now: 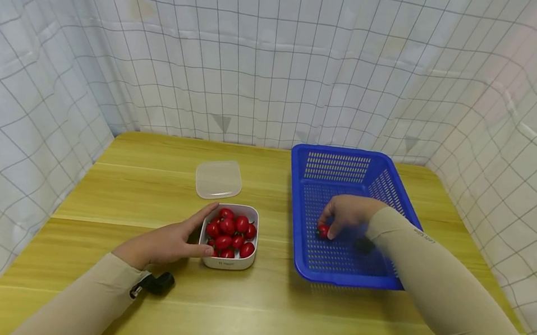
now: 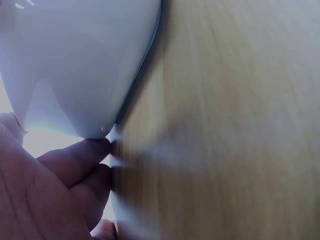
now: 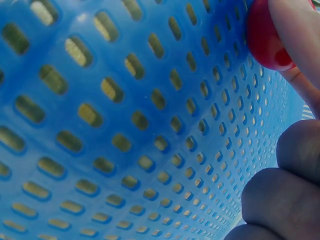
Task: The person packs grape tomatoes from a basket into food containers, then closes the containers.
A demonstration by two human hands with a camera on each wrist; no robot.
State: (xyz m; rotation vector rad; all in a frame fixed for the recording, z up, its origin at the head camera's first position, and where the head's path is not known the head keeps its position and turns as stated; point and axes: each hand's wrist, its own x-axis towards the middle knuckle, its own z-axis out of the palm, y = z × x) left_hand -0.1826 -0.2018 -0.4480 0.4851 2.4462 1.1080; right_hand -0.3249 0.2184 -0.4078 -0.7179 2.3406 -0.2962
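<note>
My right hand (image 1: 350, 211) is down inside the blue plastic basket (image 1: 295, 205), pinching a red cherry tomato (image 1: 323, 231) between thumb and fingers near the basket's floor. The right wrist view shows that tomato (image 3: 267, 37) close to the perforated blue surface, with the other fingers (image 3: 285, 200) curled beside it. At centre-left, my left hand (image 1: 174, 243) holds the white square container (image 1: 227, 264) by its left side, thumb at the front and fingers at the back. Several cherry tomatoes (image 1: 226, 227) lie in this container. Left fingertips (image 2: 95, 147) touch the white wall in the left wrist view.
A translucent square lid (image 1: 219, 179) lies flat on the wooden table (image 1: 228, 320) behind the container. White gridded curtains (image 1: 261, 65) enclose the table at the back and both sides. A dark wrist camera (image 1: 156, 283) sits on the left wrist.
</note>
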